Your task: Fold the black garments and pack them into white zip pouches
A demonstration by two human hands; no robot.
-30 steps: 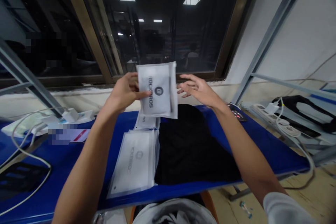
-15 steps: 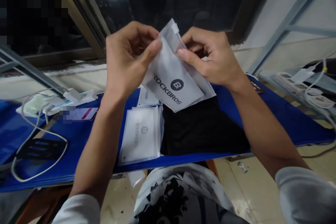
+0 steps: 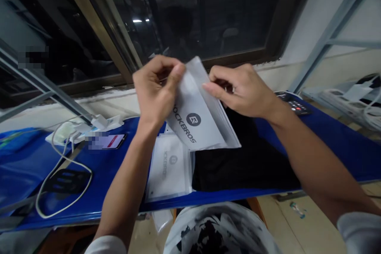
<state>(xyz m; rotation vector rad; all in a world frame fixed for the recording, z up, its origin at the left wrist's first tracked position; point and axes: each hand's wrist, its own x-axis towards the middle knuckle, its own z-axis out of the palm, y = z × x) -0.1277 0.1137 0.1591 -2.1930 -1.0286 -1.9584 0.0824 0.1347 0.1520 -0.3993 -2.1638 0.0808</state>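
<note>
A frosted white zip bag printed with a round logo and "ROCKBROS" is held up tilted above the table. My left hand pinches its upper left edge between thumb and fingers. At the opposite edge, my right hand has its thumb and curled fingers on the bag, beside a gap between the printed front and the back layer. Beneath it lies a folded black cloth, whose exact kind I cannot make out. Left of the cloth sits a stack of similar zip bags, partly covered by the held bag.
A blue-covered table runs below a dark window. On the left are a phone, a power strip, a looping white cable and a black slotted object. A dark device lies at the back right. Metal frame posts flank both sides.
Both hands and the bag sit lower in view, and the view itself has shifted. The white zip slider, visible before at the bag's top, is hidden now.
</note>
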